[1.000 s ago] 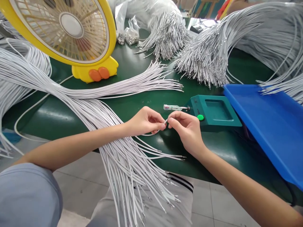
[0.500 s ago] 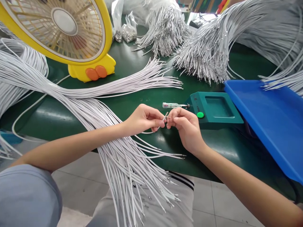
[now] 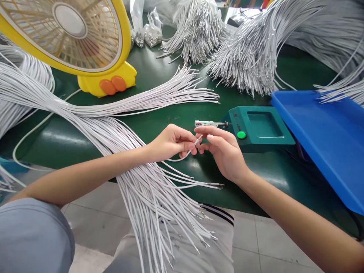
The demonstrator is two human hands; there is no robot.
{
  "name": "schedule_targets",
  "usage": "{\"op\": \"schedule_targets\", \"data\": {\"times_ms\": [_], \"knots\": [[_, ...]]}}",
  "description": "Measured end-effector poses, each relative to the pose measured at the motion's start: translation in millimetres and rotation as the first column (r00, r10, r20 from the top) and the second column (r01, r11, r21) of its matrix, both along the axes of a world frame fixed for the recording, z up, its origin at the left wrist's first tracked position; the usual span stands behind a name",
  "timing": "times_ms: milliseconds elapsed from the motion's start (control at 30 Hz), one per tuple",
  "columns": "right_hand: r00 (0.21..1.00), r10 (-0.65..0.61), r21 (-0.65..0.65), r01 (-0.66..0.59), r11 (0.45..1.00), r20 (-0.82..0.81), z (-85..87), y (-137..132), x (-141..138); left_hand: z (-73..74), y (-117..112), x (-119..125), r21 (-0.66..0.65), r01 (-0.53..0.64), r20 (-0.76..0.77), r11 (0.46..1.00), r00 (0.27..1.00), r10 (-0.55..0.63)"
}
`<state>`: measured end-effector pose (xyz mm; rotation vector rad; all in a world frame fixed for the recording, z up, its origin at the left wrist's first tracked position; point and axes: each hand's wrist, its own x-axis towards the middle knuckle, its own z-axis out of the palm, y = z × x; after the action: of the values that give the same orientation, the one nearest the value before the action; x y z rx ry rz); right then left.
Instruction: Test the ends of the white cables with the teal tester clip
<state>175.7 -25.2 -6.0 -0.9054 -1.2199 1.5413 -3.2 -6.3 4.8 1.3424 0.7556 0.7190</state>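
Right hand (image 3: 227,154) has spread thumb from index, leaving left hand (image 3: 170,142) alone visibly pinching white wire (image 3: 198,140) near its end.

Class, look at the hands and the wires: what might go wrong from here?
The wire could slip, as the left hand pinches it only near its end. The loose wires hanging over the edge of the table might slide off or catch on the left forearm.

There is one held wire (image 3: 198,139), one fan (image 3: 70,26), one tray (image 3: 327,140).
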Motion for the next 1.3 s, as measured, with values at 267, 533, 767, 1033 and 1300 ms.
{"op": "schedule_targets", "data": {"times_ms": [267,533,767,1033,1300], "knots": [[0.999,0.022,0.139,-0.026,0.990,0.032,-1.3,-0.3,-1.9,-2.7,0.3,-1.9,0.032,0.050,-0.010,0.998,0.999,-0.050],[0.987,-0.076,0.205,0.046,0.978,0.139,3.8,-1.8,-4.2,-0.3,-3.6,1.5,0.007,-0.075,-0.024,0.997,0.997,0.075],[0.996,0.053,-0.040,-0.056,0.998,-0.078,-0.1,0.7,-1.9,1.3,-2.0,0.7,-0.012,-0.058,-0.022,0.998,0.998,0.058],[0.988,0.083,-0.090,-0.095,0.991,-0.130,1.0,-0.1,-2.1,3.2,-0.2,-0.5,-0.086,-0.009,0.031,0.996,0.999,0.012],[1.000,0.015,0.026,-0.015,1.000,0.007,-1.8,-1.9,0.2,2.2,1.5,-0.2,-0.101,0.002,0.058,0.995,0.998,0.004]]}}
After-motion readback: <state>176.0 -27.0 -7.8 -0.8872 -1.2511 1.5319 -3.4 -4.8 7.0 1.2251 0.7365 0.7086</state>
